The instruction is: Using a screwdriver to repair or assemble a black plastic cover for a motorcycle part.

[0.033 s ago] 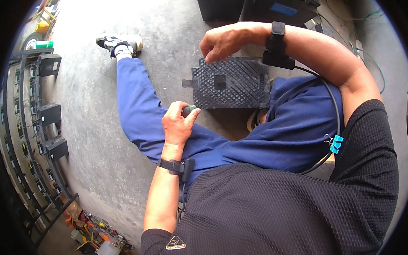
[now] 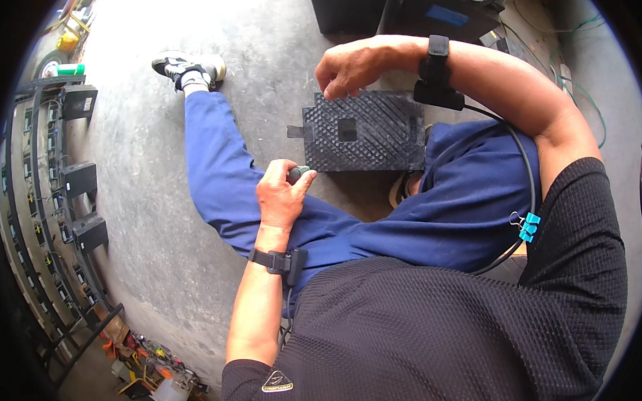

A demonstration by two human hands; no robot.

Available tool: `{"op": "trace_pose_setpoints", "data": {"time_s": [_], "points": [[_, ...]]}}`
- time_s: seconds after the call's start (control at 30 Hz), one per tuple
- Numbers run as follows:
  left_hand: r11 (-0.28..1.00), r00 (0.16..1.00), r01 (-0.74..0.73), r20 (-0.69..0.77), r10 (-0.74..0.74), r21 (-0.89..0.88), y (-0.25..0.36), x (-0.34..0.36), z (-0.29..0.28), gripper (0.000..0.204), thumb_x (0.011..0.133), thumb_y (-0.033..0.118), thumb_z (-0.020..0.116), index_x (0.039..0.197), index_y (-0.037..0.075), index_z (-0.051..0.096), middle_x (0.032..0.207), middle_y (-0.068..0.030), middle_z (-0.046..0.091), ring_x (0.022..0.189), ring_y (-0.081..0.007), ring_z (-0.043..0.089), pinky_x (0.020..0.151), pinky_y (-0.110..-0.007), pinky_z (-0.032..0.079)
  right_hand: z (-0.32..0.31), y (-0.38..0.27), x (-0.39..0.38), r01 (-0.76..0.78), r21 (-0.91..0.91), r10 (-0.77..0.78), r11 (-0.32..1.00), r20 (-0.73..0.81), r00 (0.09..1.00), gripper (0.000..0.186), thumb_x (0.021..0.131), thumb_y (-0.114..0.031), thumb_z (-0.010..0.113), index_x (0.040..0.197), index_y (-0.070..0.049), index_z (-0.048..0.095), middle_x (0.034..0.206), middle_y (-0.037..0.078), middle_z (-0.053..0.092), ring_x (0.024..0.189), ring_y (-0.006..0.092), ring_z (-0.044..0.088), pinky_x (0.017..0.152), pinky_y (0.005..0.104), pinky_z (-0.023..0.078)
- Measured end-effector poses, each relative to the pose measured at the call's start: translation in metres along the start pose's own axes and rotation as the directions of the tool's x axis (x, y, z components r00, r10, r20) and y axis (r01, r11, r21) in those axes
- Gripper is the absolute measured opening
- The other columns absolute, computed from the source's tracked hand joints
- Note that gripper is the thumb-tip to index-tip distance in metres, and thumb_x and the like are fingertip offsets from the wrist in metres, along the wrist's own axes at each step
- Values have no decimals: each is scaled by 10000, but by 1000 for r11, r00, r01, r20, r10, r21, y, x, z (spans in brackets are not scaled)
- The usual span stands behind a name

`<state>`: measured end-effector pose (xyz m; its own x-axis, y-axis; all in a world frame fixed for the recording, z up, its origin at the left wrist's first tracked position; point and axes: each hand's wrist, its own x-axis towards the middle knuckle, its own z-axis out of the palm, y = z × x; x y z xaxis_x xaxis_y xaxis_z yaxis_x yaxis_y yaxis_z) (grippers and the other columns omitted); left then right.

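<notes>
The black panel (image 2: 390,145) lies between the legs. The left hand (image 2: 278,195) pinches a grey piece (image 2: 296,174) between thumb and fingers at the panel's near left corner; contact there is unclear. The right hand (image 2: 352,68) is at the far edge, its fingers curled, any grip hidden. A snug pinch, a steady panel and a slack cable (image 2: 523,151) on the right would probably serve best.

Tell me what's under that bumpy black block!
Grey floor shows around the bumpy black block, and part of a foot peeks out by its near edge. Whatever lies right underneath is covered, so I can't tell.
</notes>
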<state>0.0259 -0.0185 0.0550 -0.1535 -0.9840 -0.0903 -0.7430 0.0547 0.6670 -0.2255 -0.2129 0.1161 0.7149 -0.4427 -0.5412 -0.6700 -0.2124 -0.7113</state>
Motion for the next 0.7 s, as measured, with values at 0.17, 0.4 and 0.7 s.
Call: {"op": "trace_pose_setpoints", "data": {"time_s": [0.17, 0.4, 0.7], "points": [[981, 1000, -25, -22, 21, -191, 9, -2, 1, 317, 784, 48, 792, 1062, 7, 648, 940, -66, 663, 706, -110, 606, 647, -251, 514, -1, 0, -3, -15, 12, 15, 1000, -5, 1000, 280, 908, -225, 614, 1038, 16, 672, 884, 122, 697, 761, 200, 682, 669, 346, 552], [959, 985, -173, -62, 163, -225, 15, 0, -6, 331, 751, -48, 675, 1070, 33, 640, 998, -124, 665, 741, -229, 668, 664, -306, 545, 0, 5, 2, 12, 8, -12, 1000, -11, 1000, 280, 909, -222, 616, 1036, 21, 672, 873, 132, 695, 762, 210, 682, 681, 354, 556], [997, 998, -51, -43, 49, -54, 12, -3, -14, 259, 774, 76, 785, 955, -13, 622, 881, -130, 641, 717, -232, 656, 639, -321, 541, -1, 2, -1, -10, 11, 10, 1000, -10, 1000, 282, 910, -225, 614, 1042, 19, 669, 861, 121, 694, 756, 205, 679, 680, 348, 556]]}}
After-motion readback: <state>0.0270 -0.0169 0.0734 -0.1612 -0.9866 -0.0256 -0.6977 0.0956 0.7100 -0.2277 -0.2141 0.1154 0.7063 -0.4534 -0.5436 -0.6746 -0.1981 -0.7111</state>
